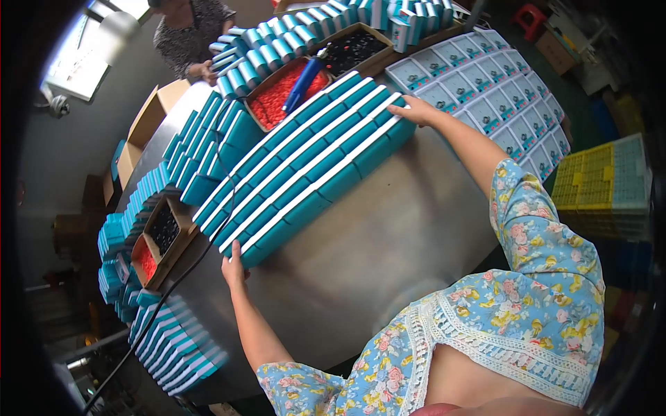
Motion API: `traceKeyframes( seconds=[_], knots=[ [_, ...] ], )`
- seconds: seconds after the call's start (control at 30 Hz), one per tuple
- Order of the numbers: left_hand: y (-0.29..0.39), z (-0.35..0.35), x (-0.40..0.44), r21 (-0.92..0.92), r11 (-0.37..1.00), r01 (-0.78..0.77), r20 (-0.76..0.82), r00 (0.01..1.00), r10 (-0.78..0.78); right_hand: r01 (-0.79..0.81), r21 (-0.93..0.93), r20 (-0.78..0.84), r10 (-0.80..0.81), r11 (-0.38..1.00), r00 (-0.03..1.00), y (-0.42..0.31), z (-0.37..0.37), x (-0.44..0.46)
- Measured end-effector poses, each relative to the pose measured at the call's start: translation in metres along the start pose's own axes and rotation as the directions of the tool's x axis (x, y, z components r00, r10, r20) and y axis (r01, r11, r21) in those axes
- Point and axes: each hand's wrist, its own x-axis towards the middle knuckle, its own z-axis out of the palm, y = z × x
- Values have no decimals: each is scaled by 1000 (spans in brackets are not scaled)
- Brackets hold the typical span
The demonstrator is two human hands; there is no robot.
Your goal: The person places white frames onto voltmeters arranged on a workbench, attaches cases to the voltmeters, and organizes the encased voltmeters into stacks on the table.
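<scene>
Long rows of teal boxes with white edges [298, 156] lie packed side by side as one block on the metal table, between my two hands. My left hand [236, 269] presses against the near-left end of the block, thumb on top. At the far-right end, my right hand [416, 111] grips the same block, its thumb lying over the upper edge. Both hands are closed on the boxes, and the fingers under the ends are partly hidden. Just beyond the block stands a tray of small red pieces [277, 97] with a blue tool [302, 84] lying across it.
A tray of small black pieces [354, 50] sits beside the red one. Smaller trays [166, 229] and stacked teal boxes [149, 197] line the left. White-and-teal printed packs [479, 83] cover the right side. A black cable [187, 274] crosses the table. Another person [191, 35] stands opposite.
</scene>
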Motion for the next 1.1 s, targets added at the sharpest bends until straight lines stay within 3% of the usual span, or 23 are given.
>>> traceKeyframes(
  seconds=[0.03,0.1,0.13,0.2,0.23,0.27,0.3,0.4,0.47,0.53,0.6,0.67,0.77,0.87,0.97,1.1],
  knots=[
    [-1,4,-4,-58,998,-19,-21,1000,17,-3,79,-85,10,997,996,24,7,11],
    [-12,5,-10,-181,983,5,-79,997,-19,-36,189,-14,39,981,999,41,-12,-12],
    [-20,9,-16,-171,985,19,-191,980,-52,21,185,-23,-17,983,1000,54,-24,-28],
    [-70,12,11,-126,983,-137,-385,920,79,184,-52,-58,-187,982,981,107,-60,-53],
    [-62,27,-25,54,971,-234,-539,812,226,144,-27,-87,-146,989,985,135,-80,-72],
    [-62,41,-50,69,963,-259,-571,782,251,110,-3,-116,-110,994,987,164,-105,-91],
    [-61,61,-76,75,956,-282,-605,749,269,98,-92,-203,-115,991,972,210,-132,-99],
    [-35,143,-190,-58,920,-387,-389,858,336,-296,-197,-448,183,935,875,319,-232,-151],
    [-34,211,-253,-178,900,-398,-100,917,386,-502,-239,-567,300,831,767,387,-287,-178],
    [-12,290,-327,-304,909,-284,189,917,350,-689,-160,-630,464,707,623,439,-327,-189],
    [31,357,-401,-267,950,-162,451,850,272,-700,-196,-630,459,686,626,482,-351,-184],
    [54,423,-437,-242,959,-145,573,777,262,-645,-217,-582,433,733,688,511,-358,-181],
    [99,495,-462,37,957,-287,590,779,211,-572,-254,-463,422,780,780,532,-351,-168],
    [107,548,-472,90,832,-547,532,733,424,-493,-267,-421,360,828,833,536,-354,-170],
    [105,555,-492,239,807,-540,520,773,363,-443,-331,-429,286,833,857,535,-349,-185],
    [56,521,-486,234,866,-442,410,853,325,-309,-372,-361,170,875,917,536,-308,-218]
  ],
)
